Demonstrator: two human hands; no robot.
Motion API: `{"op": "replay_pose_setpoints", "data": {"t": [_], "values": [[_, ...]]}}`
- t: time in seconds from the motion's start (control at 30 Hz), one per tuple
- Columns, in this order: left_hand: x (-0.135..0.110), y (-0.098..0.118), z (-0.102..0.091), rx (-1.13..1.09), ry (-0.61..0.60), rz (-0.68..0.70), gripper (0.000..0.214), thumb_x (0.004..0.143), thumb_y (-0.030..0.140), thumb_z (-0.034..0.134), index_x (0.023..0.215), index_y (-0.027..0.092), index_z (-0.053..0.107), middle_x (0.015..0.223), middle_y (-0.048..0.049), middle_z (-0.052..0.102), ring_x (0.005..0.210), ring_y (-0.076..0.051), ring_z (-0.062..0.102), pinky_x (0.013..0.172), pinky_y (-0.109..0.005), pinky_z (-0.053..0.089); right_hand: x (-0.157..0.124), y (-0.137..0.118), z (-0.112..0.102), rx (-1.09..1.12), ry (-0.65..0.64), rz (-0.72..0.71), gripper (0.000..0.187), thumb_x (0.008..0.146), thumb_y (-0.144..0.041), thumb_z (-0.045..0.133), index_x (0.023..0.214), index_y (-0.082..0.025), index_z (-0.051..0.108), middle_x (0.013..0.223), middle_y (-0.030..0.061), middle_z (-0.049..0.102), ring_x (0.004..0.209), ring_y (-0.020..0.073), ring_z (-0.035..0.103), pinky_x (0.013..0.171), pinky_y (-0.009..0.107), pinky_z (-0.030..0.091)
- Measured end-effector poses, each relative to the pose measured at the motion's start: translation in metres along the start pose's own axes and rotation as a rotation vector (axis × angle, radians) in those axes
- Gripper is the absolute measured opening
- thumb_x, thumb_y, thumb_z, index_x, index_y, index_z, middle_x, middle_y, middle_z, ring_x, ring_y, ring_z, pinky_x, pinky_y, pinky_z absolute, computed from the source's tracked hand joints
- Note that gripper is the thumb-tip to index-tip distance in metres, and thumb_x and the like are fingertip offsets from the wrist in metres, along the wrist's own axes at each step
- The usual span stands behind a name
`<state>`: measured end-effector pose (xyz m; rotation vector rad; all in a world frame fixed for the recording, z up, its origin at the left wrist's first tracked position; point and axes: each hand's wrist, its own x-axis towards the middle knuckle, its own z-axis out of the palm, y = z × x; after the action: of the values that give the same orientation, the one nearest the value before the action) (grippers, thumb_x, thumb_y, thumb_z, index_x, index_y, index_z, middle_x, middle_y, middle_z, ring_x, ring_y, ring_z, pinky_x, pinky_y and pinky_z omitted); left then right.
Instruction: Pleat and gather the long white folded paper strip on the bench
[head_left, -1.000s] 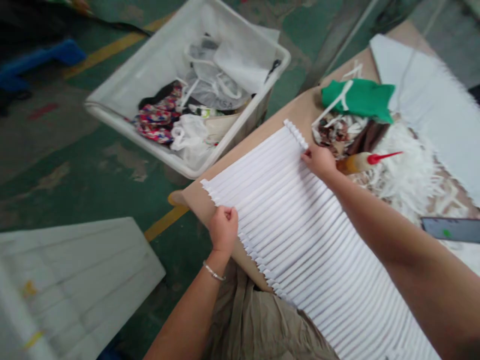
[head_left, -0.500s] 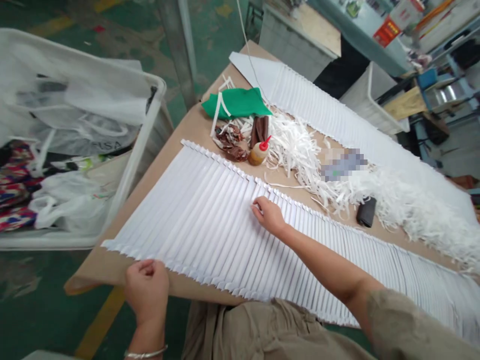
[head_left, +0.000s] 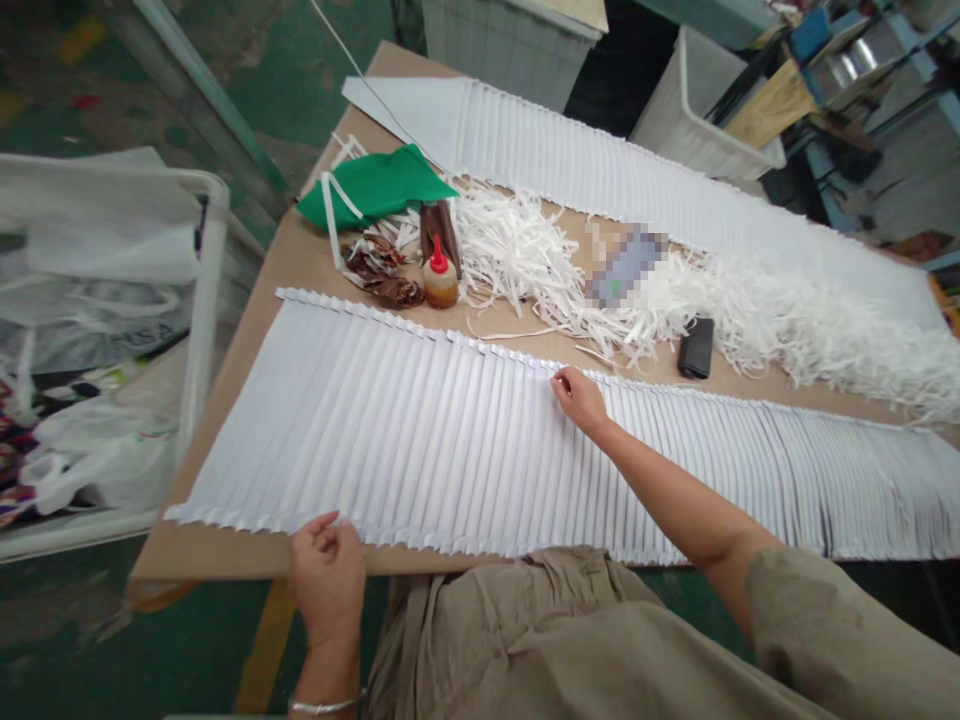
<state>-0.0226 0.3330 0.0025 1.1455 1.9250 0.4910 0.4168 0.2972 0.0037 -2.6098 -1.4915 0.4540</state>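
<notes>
Closest to me is the person's khaki garment, and just ahead of it the left hand (head_left: 328, 570), a silver bangle (head_left: 326, 706) on the wrist. It has kept its place at the near edge of the long white pleated sheet (head_left: 420, 450), fingers curled into a loose fist with the thumb tip at the sheet's edge. I cannot tell whether it actually nips the material.

The sheet lies flat, running lengthwise along the front of the brown table (head_left: 300, 260). The right hand (head_left: 579, 398) has travelled: a second ago it was at the sheet's left end corner, and now it is midway along the far edge, fingers bent down onto a pleat. Pressing or pinching, I cannot say.

Beyond that edge stand an amber glue bottle with a red cap (head_left: 440, 280), a green cloth (head_left: 375, 185), a heap of white shredded strips (head_left: 540, 250) and a small black case (head_left: 697, 347). A second white pleated sheet (head_left: 600, 170) lies along the table's far side.

To the left stands a white bin (head_left: 202, 300) holding bags. Farther off are a white crate (head_left: 697, 110) and worn green floor (head_left: 262, 90).
</notes>
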Motion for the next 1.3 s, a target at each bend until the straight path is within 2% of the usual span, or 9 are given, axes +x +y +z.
{"op": "replay_pose_setpoints", "data": {"t": [0.2,0.4,0.6,0.73,0.83,1.07,1.2,1.27,1.3], "values": [[-0.023,0.006,0.002,-0.059,-0.066,0.005,0.047,0.07,0.045,0.058,0.109,0.018,0.057,0.067,0.0017,0.062,0.056,-0.019,0.059,0.061,-0.032,0.047,0.043,0.039,-0.023,-0.196,0.079,0.126,0.034,0.097,-0.025,0.047,0.125,-0.013,0.063,0.127,0.0186,0.06,0.115,0.0297,0.054,0.098,0.039,0.04],[-0.042,0.002,-0.003,-0.084,-0.094,0.012,0.043,0.074,0.046,0.059,0.107,0.018,0.058,0.067,0.0013,0.062,0.057,-0.019,0.059,0.061,-0.032,0.048,0.051,0.056,-0.031,-0.309,0.057,0.173,0.036,0.099,-0.024,0.04,0.111,-0.011,0.071,0.118,0.0197,0.062,0.111,0.0296,0.054,0.095,0.04,0.039],[-0.05,0.009,0.017,-0.167,-0.218,0.035,0.042,0.077,0.049,0.058,0.105,0.018,0.06,0.069,-0.0001,0.063,0.057,-0.019,0.057,0.055,-0.03,0.046,0.038,0.031,-0.025,-0.323,0.12,-0.053,0.034,0.1,-0.031,0.041,0.111,-0.016,0.07,0.121,0.0154,0.062,0.115,0.0291,0.052,0.097,0.04,0.037],[-0.052,0.03,0.033,-0.172,-0.326,0.133,0.034,0.083,0.042,0.055,0.105,0.018,0.063,0.077,-0.003,0.067,0.062,-0.018,0.06,0.057,-0.029,0.048,0.046,0.04,-0.016,-0.423,0.058,0.09,0.038,0.096,-0.023,0.043,0.125,-0.017,0.067,0.126,0.0181,0.061,0.118,0.0328,0.053,0.094,0.043,0.039],[-0.055,0.038,0.037,-0.172,-0.384,0.18,0.03,0.087,0.038,0.052,0.106,0.018,0.063,0.079,-0.0032,0.067,0.064,-0.017,0.062,0.06,-0.029,0.049,0.054,0.054,-0.009,-0.442,0.018,0.162,0.038,0.096,-0.026,0.044,0.123,-0.012,0.068,0.123,0.0212,0.064,0.116,0.0356,0.056,0.092,0.045,0.042],[-0.056,0.023,0.032,-0.186,-0.382,0.168,0.019,0.086,0.027,0.054,0.1,0.019,0.065,0.077,-0.001,0.066,0.068,-0.017,0.063,0.066,-0.028,0.05,0.059,0.074,-0.011,-0.491,-0.054,0.15,0.04,0.1,-0.03,0.039,0.115,-0.01,0.07,0.116,0.0191,0.069,0.106,0.0309,0.063,0.087,0.041,0.044],[-0.063,0.019,0.032,-0.198,-0.375,0.15,0.018,0.089,0.021,0.05,0.1,0.019,0.064,0.079,-0.0011,0.067,0.072,-0.016,0.063,0.069,-0.028,0.049,0.059,0.055,-0.017,-0.521,0.005,0.032,0.041,0.1,-0.033,0.038,0.111,-0.011,0.07,0.117,0.0231,0.067,0.107,0.0346,0.063,0.086,0.044,0.044],[-0.064,0.023,0.037,-0.198,-0.37,0.156,0.019,0.09,0.02,0.049,0.1,0.02,0.064,0.082,-0.0018,0.068,0.075,-0.017,0.063,0.072,-0.029,0.05,0.054,0.021,-0.016,-0.437,-0.02,-0.166,0.037,0.099,-0.038,0.04,0.105,-0.016,0.069,0.117,0.0196,0.068,0.105,0.0327,0.064,0.085,0.043,0.045],[-0.063,0.027,0.04,-0.19,-0.365,0.17,0.019,0.09,0.02,0.049,0.101,0.02,0.065,0.085,-0.0026,0.069,0.077,-0.017,0.064,0.075,-0.03,0.051,0.047,-0.004,-0.015,-0.353,-0.107,-0.292,0.034,0.099,-0.038,0.04,0.102,-0.017,0.066,0.111,0.0169,0.07,0.099,0.0296,0.066,0.083,0.04,0.045]]}}
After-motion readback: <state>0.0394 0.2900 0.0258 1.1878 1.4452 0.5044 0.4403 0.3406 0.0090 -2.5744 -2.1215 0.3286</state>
